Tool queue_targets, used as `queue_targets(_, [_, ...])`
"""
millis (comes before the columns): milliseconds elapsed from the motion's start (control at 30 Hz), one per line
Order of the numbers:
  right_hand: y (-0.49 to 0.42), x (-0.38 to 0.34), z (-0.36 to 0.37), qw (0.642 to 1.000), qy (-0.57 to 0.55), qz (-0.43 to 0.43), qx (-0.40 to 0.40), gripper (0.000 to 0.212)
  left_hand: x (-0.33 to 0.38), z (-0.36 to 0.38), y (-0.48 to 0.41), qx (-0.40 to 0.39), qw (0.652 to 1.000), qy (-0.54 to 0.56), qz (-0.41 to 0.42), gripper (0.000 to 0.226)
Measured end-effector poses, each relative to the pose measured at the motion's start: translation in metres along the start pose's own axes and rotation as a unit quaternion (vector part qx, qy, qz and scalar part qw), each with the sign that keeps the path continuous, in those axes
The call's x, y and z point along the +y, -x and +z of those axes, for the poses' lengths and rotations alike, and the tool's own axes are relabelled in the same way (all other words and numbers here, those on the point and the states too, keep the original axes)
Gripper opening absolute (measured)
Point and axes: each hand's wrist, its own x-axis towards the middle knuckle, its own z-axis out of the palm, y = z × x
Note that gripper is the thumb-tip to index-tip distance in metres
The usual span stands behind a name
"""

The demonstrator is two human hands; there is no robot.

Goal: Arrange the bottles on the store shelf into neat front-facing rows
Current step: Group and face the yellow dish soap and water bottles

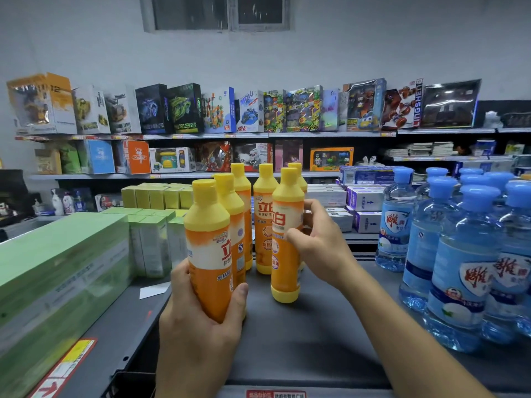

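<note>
On the dark shelf (316, 340), the left hand (201, 314) wraps the front-left orange bottle (207, 225) and the right hand (319, 242) grips the front-right orange bottle (286, 202), likely to turn labels forward and square both rows.

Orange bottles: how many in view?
6. The left hand grips the front bottle; the second and third line up behind it. The right hand holds the fourth; the fifth stands left of it; the sixth is behind, mostly hidden. Others may be hidden.
</note>
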Motion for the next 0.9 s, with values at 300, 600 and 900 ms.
queue_targets(300, [0.009, 0.004, 0.015, 0.997, 0.073, 0.021, 0.023, 0.069, -0.002, 0.0, -0.002, 0.006, 1.0, -0.01, -0.002, 0.082])
queue_targets(600, [0.014, 0.001, -0.003, 0.989, 0.126, 0.078, -0.001, 0.073, -0.003, 0.001, -0.004, 0.004, 0.999, -0.036, -0.01, 0.095])
queue_targets(900, [0.009, -0.001, -0.015, 0.976, 0.195, 0.093, 0.021, 0.066, -0.002, -0.001, -0.006, 0.008, 0.999, -0.028, -0.022, 0.104])
